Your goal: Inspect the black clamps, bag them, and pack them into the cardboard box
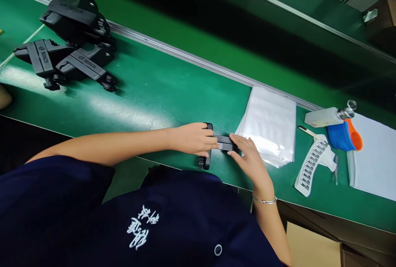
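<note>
A black plastic bracket-like part point(225, 143) lies at the front of the green bench, with a small knob at its lower end. My left hand point(194, 138) is closed over its left side, and the fingers hide much of it. At its right end my right hand point(246, 155) grips the grey-black bar between thumb and fingers. Just to the right of the part lies a stack of clear plastic bags point(270, 126). Several similar black parts marked BOSCH point(89, 62) are grouped at the far left.
On the right are a white dispenser bottle point(323, 116), a blue cup point(340, 135), an orange cup point(355, 137), a curved white label holder point(312, 166), tweezers point(336, 170) and white sheets point(375, 159). A metal rail point(185, 54) runs along the back. Cardboard point(312, 242) stands below the bench.
</note>
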Tool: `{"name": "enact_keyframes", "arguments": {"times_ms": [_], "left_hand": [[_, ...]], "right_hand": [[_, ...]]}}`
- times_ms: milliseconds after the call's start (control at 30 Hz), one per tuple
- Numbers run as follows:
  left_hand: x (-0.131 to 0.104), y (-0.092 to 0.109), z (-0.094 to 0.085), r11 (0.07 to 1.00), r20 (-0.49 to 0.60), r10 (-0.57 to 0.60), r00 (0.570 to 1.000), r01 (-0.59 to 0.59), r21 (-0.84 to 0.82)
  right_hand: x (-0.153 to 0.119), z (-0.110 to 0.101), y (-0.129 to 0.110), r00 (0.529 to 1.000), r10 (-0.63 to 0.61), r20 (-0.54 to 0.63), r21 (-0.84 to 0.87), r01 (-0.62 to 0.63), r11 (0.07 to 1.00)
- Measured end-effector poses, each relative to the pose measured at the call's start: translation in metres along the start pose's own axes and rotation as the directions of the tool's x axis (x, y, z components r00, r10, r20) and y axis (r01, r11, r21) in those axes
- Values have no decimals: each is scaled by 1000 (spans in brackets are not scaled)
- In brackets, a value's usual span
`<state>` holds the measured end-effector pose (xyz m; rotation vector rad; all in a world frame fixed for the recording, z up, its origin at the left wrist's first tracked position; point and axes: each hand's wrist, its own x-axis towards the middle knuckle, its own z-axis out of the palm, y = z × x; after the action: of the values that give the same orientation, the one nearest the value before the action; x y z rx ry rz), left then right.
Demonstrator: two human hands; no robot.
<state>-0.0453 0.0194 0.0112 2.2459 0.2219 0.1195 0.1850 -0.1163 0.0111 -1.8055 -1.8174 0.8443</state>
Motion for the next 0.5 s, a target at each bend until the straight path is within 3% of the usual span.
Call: {"name": "enact_keyframes", "arguments": {"times_ms": [100,167,267,333,433,500], "left_hand": [[11,3,0,996,-46,86,995,-86,-7],[7,5,2,986,-43,139,989,-134,103],[-13,6,0,930,30,108,994,-111,351],[-29,6,-4,898,16,51,999,-53,436],[-42,4,-6,920,-230,-62,971,145,363],[-41,-1,-5,934,-481,-189,856,309,182]], "right_hand": [[0,5,4,999,-22,-29,-79,20,997],[1,6,4,999,-32,-34,-115,28,993],[4,5,4,998,-47,-28,-152,43,987],[7,7,4,996,-90,-12,-154,87,984],[13,15,3,973,-228,14,-116,229,967],[12,20,1,949,-314,-25,-113,309,944]]}}
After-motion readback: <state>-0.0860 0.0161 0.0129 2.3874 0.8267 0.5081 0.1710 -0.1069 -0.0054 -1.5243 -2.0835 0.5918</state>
